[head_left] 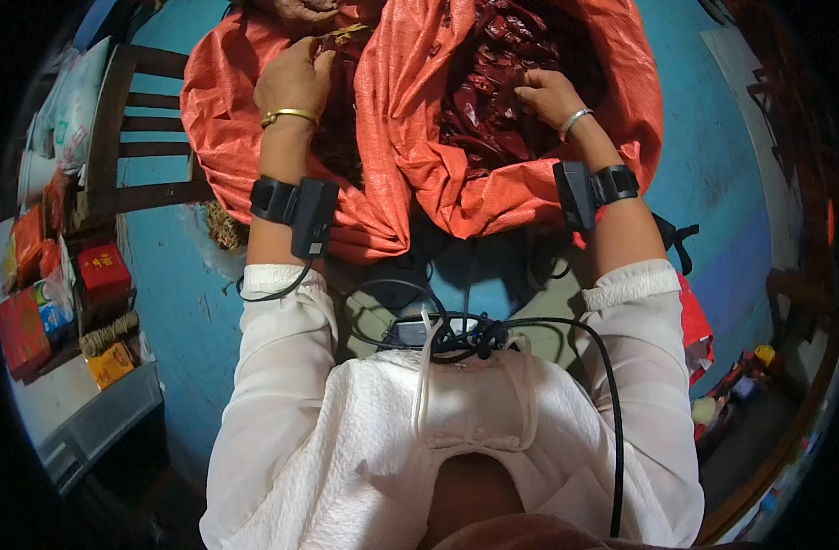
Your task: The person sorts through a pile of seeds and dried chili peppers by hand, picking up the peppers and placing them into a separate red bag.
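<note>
Two orange-red woven sacks (pixel 389 119) stand open in front of me, side by side. Dark red dried chillies (pixel 493 110) fill the right sack. Over them my right hand (pixel 546 97), with a silver bangle at the wrist, has its fingers curled together on a dried chilli. My left hand (pixel 294 81), with a gold bangle, is closed over the left sack, its fingertips partly hidden. Thin yellowish stalks (pixel 344 35) show just beyond its fingers; I cannot tell what it grips. Another person's hand (pixel 300 9) is close by at the top edge.
A dark wooden chair (pixel 149 197) stands left on the blue floor (pixel 195 339). Boxes and packets, including a red box (pixel 103 270), crowd the far left above a grey drawer (pixel 108 422). A plastic bag (pixel 222 229) lies by the left sack. Black cables (pixel 612 403) hang across my front.
</note>
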A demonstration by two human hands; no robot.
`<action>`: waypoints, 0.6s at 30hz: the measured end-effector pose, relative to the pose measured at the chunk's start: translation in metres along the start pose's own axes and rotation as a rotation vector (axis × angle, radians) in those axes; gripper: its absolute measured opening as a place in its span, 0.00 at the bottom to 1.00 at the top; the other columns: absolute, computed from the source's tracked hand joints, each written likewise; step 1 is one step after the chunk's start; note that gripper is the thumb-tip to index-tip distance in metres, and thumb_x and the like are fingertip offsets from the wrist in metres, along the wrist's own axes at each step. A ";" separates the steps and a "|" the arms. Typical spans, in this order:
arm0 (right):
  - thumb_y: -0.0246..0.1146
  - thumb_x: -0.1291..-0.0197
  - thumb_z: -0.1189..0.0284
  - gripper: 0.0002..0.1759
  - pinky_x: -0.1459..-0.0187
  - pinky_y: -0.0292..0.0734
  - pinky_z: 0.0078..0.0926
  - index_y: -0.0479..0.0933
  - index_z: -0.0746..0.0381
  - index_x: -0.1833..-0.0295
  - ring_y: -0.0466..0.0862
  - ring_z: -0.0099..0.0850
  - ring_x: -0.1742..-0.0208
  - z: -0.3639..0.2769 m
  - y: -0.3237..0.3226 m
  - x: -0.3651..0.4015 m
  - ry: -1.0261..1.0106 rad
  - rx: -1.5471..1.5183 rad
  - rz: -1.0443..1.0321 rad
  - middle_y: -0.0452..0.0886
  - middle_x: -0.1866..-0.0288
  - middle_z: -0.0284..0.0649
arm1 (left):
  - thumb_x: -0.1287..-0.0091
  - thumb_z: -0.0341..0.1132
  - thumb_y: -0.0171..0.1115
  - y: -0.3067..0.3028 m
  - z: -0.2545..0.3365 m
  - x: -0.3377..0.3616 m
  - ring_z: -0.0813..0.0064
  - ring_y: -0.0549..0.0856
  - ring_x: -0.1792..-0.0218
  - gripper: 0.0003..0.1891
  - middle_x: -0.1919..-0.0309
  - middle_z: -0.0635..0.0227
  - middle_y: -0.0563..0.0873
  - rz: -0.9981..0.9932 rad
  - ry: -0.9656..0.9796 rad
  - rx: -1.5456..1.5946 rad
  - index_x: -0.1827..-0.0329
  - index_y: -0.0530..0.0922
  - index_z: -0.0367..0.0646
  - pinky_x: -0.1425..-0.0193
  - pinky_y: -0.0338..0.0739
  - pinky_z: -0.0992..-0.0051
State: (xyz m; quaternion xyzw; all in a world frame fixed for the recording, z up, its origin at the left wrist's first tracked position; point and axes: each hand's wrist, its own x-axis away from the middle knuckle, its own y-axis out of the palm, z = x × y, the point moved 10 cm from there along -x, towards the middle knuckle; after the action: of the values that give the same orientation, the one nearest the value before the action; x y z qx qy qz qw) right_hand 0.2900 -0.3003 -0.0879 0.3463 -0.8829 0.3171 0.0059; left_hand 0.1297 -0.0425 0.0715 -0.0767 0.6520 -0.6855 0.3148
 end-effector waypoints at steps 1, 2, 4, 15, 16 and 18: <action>0.60 0.53 0.69 0.09 0.73 0.69 0.23 0.72 0.63 0.78 0.73 0.23 0.80 0.000 -0.001 -0.002 -0.050 0.035 0.015 0.73 0.83 0.35 | 0.44 0.46 0.55 0.003 0.003 0.000 0.59 0.80 0.64 0.15 0.67 0.59 0.81 -0.003 0.005 0.004 0.60 0.77 0.49 0.62 0.73 0.65; 0.60 0.53 0.69 0.09 0.73 0.69 0.23 0.72 0.63 0.78 0.73 0.23 0.80 0.006 -0.003 -0.002 -0.044 0.036 0.020 0.73 0.83 0.35 | 0.44 0.44 0.56 -0.007 0.014 0.002 0.60 0.80 0.65 0.13 0.67 0.59 0.81 0.134 0.105 0.160 0.60 0.78 0.47 0.62 0.73 0.66; 0.60 0.52 0.70 0.08 0.77 0.69 0.22 0.72 0.62 0.77 0.73 0.23 0.81 0.002 0.000 0.003 0.024 -0.102 -0.012 0.72 0.83 0.34 | 0.45 0.38 0.58 -0.023 0.036 0.010 0.64 0.81 0.66 0.11 0.68 0.60 0.82 0.264 0.268 0.478 0.62 0.78 0.44 0.63 0.74 0.70; 0.58 0.46 0.69 0.07 0.81 0.63 0.12 0.71 0.59 0.72 0.69 0.16 0.81 -0.035 0.026 0.022 0.074 -0.619 -0.182 0.70 0.81 0.28 | 0.41 0.37 0.57 0.107 0.116 0.065 0.78 0.80 0.69 0.19 0.65 0.61 0.81 -0.508 0.099 1.142 0.51 0.72 0.32 0.63 0.74 0.78; 0.58 0.47 0.70 0.07 0.82 0.63 0.13 0.71 0.60 0.74 0.70 0.17 0.82 -0.045 0.029 0.025 0.027 -0.596 -0.213 0.71 0.81 0.29 | 0.41 0.37 0.57 0.104 0.117 0.065 0.78 0.80 0.69 0.19 0.65 0.61 0.81 -0.506 0.100 1.145 0.51 0.72 0.32 0.63 0.74 0.78; 0.57 0.46 0.71 0.07 0.82 0.63 0.13 0.72 0.61 0.73 0.72 0.18 0.82 -0.058 0.036 0.033 -0.011 -0.613 -0.268 0.73 0.80 0.30 | 0.41 0.37 0.56 0.121 0.124 0.085 0.82 0.79 0.71 0.16 0.69 0.66 0.81 -0.837 -0.127 1.335 0.55 0.74 0.35 0.67 0.74 0.81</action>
State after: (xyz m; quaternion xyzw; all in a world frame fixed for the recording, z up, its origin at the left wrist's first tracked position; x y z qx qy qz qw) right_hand 0.2307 -0.2672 -0.0541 0.4433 -0.8838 0.0312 0.1465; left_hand 0.1665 -0.1869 -0.0518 -0.1494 0.0008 -0.9877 0.0468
